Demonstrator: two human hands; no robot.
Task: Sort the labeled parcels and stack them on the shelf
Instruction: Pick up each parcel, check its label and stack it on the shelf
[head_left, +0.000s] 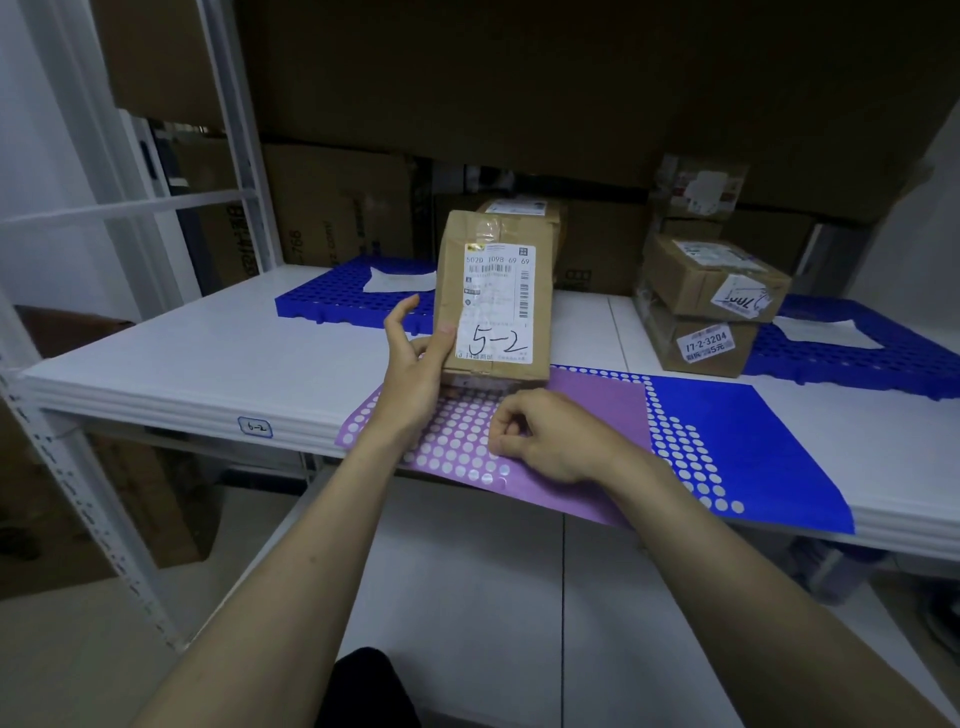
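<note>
A brown cardboard parcel (493, 296) stands upright on the white shelf (208, 358), its white label hand-marked "5-2" facing me. My left hand (415, 358) holds its lower left edge, thumb on the label and fingers behind. My right hand (545, 436) rests on a purple and blue sheet of round stickers (597, 400) just in front of the parcel, fingers curled; I cannot make out anything pinched in them.
Two stacked labeled parcels (706, 306) sit at the right on a blue perforated mat (883, 358). Another blue mat (332, 296) with white paper lies behind left. Large cartons (337, 208) line the back. A small tag (255, 427) marks the shelf edge.
</note>
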